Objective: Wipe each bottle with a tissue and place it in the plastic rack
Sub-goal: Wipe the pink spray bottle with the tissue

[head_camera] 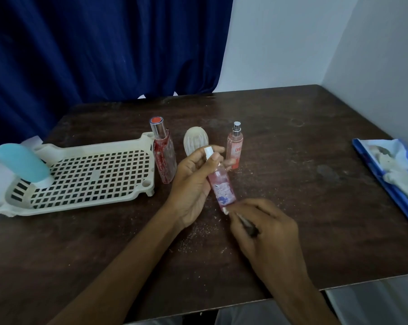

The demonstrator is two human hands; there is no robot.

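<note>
My left hand (193, 184) grips a slim pink bottle (221, 186) with a white cap, tilted above the table centre. My right hand (264, 228) is closed around a small white tissue (241, 220) pressed against the bottle's lower end. The cream plastic rack (118, 146) lies at the left; a blue bottle (22, 163) stands upside down on its white cap in the rack's left part. On the table beside the rack stand a red-patterned bottle (164, 156), a white ribbed bottle (194, 140) and a pink spray bottle (234, 148).
A blue tissue packet (390, 174) with crumpled tissue lies at the table's right edge. A dark blue curtain (99, 48) hangs behind the table. White walls close the back and right. Pale crumbs speckle the dark wooden tabletop (304, 137).
</note>
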